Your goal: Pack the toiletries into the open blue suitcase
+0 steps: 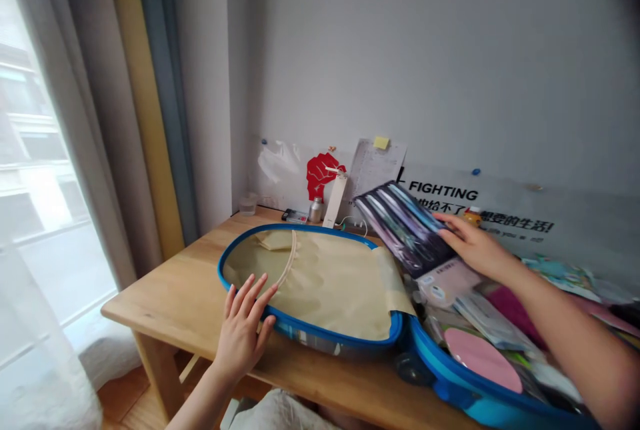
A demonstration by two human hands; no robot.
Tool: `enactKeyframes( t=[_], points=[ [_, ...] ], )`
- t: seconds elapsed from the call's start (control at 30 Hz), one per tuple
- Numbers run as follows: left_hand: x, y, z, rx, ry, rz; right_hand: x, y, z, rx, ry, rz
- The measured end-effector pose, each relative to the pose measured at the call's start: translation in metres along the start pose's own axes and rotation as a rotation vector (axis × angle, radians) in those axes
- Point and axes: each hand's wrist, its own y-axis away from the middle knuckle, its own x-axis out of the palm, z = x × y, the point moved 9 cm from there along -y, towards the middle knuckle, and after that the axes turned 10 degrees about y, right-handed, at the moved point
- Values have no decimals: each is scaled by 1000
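A blue suitcase lies opened out on the wooden table. Its left half has a beige lining with a curved zip. My left hand rests on the near blue rim of that half, fingers spread over the lining, holding nothing. With my right hand I grip the edge of a flat, dark package with several long, slim, purple and blue shapes on it and a pale pink end; its exact kind is unclear. It is tilted above the inner side of the packed right half. A pink oval item lies in there.
Along the wall stand a white lamp, a small metal bottle, a clear cup and an orange bottle. A phone-like dark item lies near them. Curtains and a window are at the left; the wooden table ends there.
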Motion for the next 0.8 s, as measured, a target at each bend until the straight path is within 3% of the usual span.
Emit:
enactKeyframes(
  t=[0.1,0.2,0.37,0.47,0.6,0.8],
  points=[
    [1,0,0,0,-21,6,43,-31,78,-153,-94,135],
    [-1,-1,-3,26,-33,-1,94,-45,148,-289,-144,236],
    [-3,-2,-5,35,-66,-9,173,-44,223,-438,-135,391],
    [-1,0,-4,36,-71,-5,202,-42,241,-491,-92,449],
    [1,1,-1,23,-62,-7,224,-40,243,-498,-6,493],
    [0,0,-2,20,-60,-6,232,-23,241,-504,99,521]
  ],
)
